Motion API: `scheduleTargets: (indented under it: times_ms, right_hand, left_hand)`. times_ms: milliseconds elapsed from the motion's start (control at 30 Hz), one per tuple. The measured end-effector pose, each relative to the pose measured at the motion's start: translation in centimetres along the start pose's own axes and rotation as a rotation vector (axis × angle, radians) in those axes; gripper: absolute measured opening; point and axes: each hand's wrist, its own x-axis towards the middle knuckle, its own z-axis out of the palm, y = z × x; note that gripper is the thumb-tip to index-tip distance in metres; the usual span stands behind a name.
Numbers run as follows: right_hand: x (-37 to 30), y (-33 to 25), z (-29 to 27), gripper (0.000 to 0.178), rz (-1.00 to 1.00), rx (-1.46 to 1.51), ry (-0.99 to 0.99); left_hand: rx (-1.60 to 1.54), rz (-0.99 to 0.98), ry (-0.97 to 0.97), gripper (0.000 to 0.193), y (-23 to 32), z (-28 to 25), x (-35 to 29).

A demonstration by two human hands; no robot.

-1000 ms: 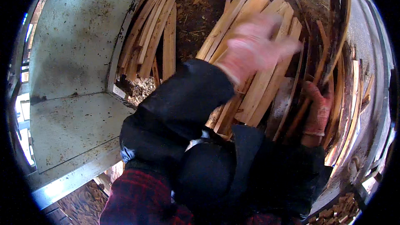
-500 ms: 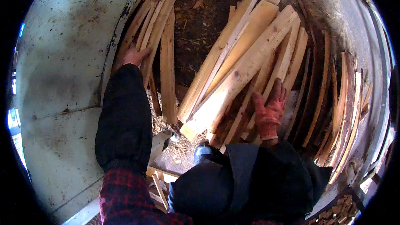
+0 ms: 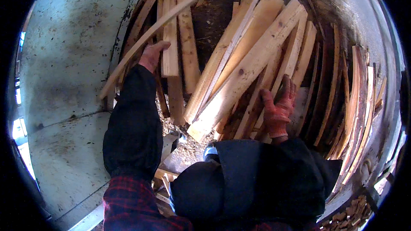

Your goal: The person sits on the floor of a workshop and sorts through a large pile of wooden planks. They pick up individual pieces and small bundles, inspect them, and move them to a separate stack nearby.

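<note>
My left hand (image 3: 151,54) is at the left bundle of boards, its fingers partly hidden behind a thin wooden slat (image 3: 135,50) that it holds. That slat lies aslant above the other pieces, its lower end over the green panel. Just right of my thumb stands a pale board (image 3: 170,51). My right hand (image 3: 279,108), in a reddish work glove, rests with fingers stretched out against the lower part of the right pile. Across that pile slants a wide knotty board (image 3: 250,70), up and left of the glove.
A stained pale green panel (image 3: 68,60) borders the left side. Bark-edged slabs (image 3: 355,102) lean along the curved wall at right. Sawdust (image 3: 188,147) covers the ground near my knee, and small wood pieces (image 3: 349,214) lie at lower right.
My left hand has moved right and slightly nearer, and the thin slat has swung out at a slant. Boards in the left bundle have shifted. My right hand stays at the pile.
</note>
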Motion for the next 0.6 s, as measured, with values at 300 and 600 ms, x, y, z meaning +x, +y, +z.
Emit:
scheduleTargets:
  times_ms: [300, 600]
  right_hand:
    - [0.1, 0.7, -0.2, 0.076, -0.022, -0.043, -0.011]
    - [0.3, 1.5, -0.8, 0.069, -0.025, -0.018, 0.023]
  left_hand:
    - [-0.175, 0.105, -0.047, 0.050, 8.2, 10.5, -9.3]
    - [0.312, 0.190, -0.045, 0.049, 5.2, 13.5, -23.6]
